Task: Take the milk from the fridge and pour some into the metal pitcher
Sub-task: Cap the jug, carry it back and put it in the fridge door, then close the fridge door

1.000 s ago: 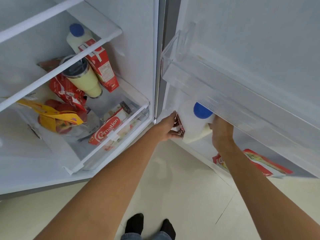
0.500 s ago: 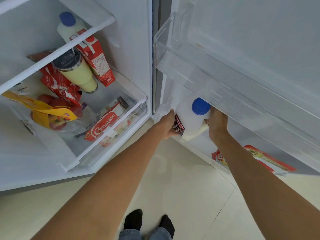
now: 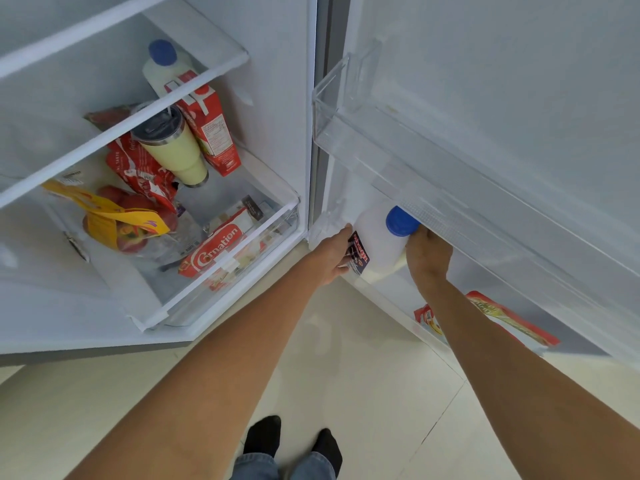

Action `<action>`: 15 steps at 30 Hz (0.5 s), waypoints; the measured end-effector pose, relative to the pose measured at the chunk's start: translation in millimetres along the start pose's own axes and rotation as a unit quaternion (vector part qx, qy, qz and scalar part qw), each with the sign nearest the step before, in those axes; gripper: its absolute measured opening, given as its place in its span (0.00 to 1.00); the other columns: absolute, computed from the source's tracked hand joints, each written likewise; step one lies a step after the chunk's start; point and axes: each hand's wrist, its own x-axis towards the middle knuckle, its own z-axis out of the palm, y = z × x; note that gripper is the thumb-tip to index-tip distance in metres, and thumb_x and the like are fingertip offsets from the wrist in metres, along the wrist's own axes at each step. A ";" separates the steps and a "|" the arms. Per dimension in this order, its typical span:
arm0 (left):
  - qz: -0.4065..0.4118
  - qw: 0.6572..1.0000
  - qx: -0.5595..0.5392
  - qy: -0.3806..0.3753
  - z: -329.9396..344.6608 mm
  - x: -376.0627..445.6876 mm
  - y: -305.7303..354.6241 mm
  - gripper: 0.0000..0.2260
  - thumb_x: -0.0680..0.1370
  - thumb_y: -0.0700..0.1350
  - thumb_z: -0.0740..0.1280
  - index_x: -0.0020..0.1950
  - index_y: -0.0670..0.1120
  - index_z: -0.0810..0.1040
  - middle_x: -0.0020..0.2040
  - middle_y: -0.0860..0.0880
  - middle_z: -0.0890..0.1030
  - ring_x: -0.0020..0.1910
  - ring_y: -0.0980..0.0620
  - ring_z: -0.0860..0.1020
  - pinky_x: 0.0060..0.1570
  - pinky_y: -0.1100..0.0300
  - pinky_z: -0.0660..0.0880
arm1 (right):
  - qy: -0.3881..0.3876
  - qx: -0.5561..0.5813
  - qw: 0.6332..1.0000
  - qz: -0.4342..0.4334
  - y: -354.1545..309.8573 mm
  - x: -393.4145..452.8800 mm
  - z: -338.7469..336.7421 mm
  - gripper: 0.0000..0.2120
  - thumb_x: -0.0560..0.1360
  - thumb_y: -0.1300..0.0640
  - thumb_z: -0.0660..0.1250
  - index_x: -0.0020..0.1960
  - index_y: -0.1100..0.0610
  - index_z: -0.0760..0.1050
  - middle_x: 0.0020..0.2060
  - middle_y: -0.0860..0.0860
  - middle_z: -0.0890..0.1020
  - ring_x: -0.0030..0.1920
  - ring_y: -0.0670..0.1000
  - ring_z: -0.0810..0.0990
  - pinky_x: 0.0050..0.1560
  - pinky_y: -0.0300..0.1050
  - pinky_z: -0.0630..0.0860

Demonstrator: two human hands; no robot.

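Both hands grip the milk bottle (image 3: 379, 242) in the fridge door's lower shelf (image 3: 391, 292): left hand (image 3: 334, 256) curled at its label, right hand (image 3: 427, 252) wrapped near the blue cap (image 3: 400, 221).

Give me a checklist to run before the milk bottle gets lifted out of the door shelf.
1. Left hand on the milk bottle: ok, it holds the labelled side.
2. Right hand on the bottle: ok, it grips the far side just below the blue cap.
3. Cap closed: cannot tell; it sits on the neck, tightness not visible.
4. Headroom: not ok, the cap lies right under the clear upper door shelf, so tilt the bottle outward first.
5. Neighbours: ok, the red packet lies apart, further along the same shelf.
6. Metal pitcher: cannot tell, not in view.
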 end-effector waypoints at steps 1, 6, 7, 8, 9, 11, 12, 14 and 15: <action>0.006 1.000 0.010 -0.002 0.4 -5.4 0.5 0.22 0.82 0.56 0.56 0.70 0.43 0.69 0.69 0.44 0.72 0.69 0.48 0.70 0.71 0.51 0.64 | -0.004 -0.019 1.000 -0.012 -1.3 -3.0 -1.6 0.05 0.79 0.62 0.59 0.45 0.56 0.68 0.31 0.48 0.68 0.33 0.45 0.68 0.37 0.31 0.66; 0.056 0.995 0.079 0.007 5.5 -39.1 3.8 0.20 0.82 0.53 0.56 0.72 0.49 0.67 0.64 0.48 0.74 0.62 0.51 0.74 0.63 0.55 0.69 | -0.037 -0.107 0.994 -0.005 -7.7 -21.5 -10.6 0.13 0.81 0.58 0.56 0.61 0.64 0.71 0.43 0.57 0.75 0.43 0.52 0.74 0.48 0.41 0.72; 0.066 0.993 0.099 0.013 5.6 -47.0 4.7 0.20 0.81 0.53 0.56 0.72 0.50 0.67 0.65 0.48 0.74 0.62 0.51 0.74 0.59 0.57 0.70 | -0.046 -0.122 0.991 -0.001 -9.4 -25.4 -13.8 0.14 0.81 0.57 0.55 0.62 0.63 0.70 0.46 0.58 0.76 0.44 0.52 0.74 0.52 0.41 0.73; 0.075 0.990 0.117 0.016 5.4 -55.6 5.3 0.20 0.81 0.53 0.56 0.73 0.51 0.67 0.67 0.49 0.74 0.63 0.51 0.73 0.57 0.58 0.69 | -0.057 -0.135 0.989 0.002 -12.3 -30.1 -18.2 0.15 0.82 0.57 0.54 0.64 0.62 0.70 0.49 0.59 0.78 0.46 0.53 0.75 0.54 0.40 0.71; 0.083 0.986 0.140 0.014 5.2 -64.3 6.0 0.20 0.82 0.53 0.56 0.73 0.52 0.66 0.68 0.49 0.73 0.64 0.51 0.73 0.56 0.59 0.69 | -0.070 -0.144 0.987 0.006 -14.9 -34.6 -22.3 0.16 0.82 0.56 0.53 0.66 0.61 0.68 0.53 0.59 0.79 0.49 0.54 0.77 0.54 0.41 0.71; 0.117 0.966 0.232 0.015 3.5 -82.6 6.7 0.21 0.82 0.53 0.55 0.75 0.53 0.63 0.73 0.48 0.68 0.68 0.49 0.70 0.59 0.59 0.67 | -0.093 -0.167 0.981 0.011 -20.3 -43.9 -30.5 0.19 0.82 0.54 0.52 0.70 0.60 0.64 0.60 0.59 0.77 0.57 0.58 0.77 0.56 0.43 0.71; 0.138 0.941 0.307 0.025 1.4 -91.0 6.3 0.22 0.83 0.53 0.54 0.76 0.52 0.61 0.75 0.48 0.65 0.71 0.48 0.67 0.63 0.59 0.66 | -0.103 -0.191 0.976 0.009 -22.4 -48.2 -33.2 0.21 0.82 0.52 0.52 0.72 0.59 0.62 0.63 0.58 0.76 0.61 0.59 0.76 0.60 0.47 0.71; 0.165 0.859 0.480 0.065 -6.5 -105.7 4.9 0.24 0.83 0.55 0.52 0.78 0.49 0.57 0.78 0.46 0.59 0.76 0.46 0.60 0.71 0.55 0.59 | -0.125 -0.274 0.954 -0.004 -22.8 -54.4 -37.2 0.25 0.82 0.48 0.49 0.75 0.57 0.57 0.71 0.57 0.70 0.69 0.60 0.70 0.68 0.55 0.65; 0.168 0.804 0.563 0.089 -12.1 -111.5 4.7 0.25 0.83 0.55 0.51 0.78 0.47 0.55 0.78 0.45 0.56 0.77 0.45 0.57 0.73 0.52 0.57 | -0.135 -0.315 0.939 -0.013 -23.8 -58.2 -39.7 0.26 0.82 0.46 0.47 0.76 0.57 0.55 0.73 0.57 0.66 0.71 0.60 0.66 0.70 0.57 0.62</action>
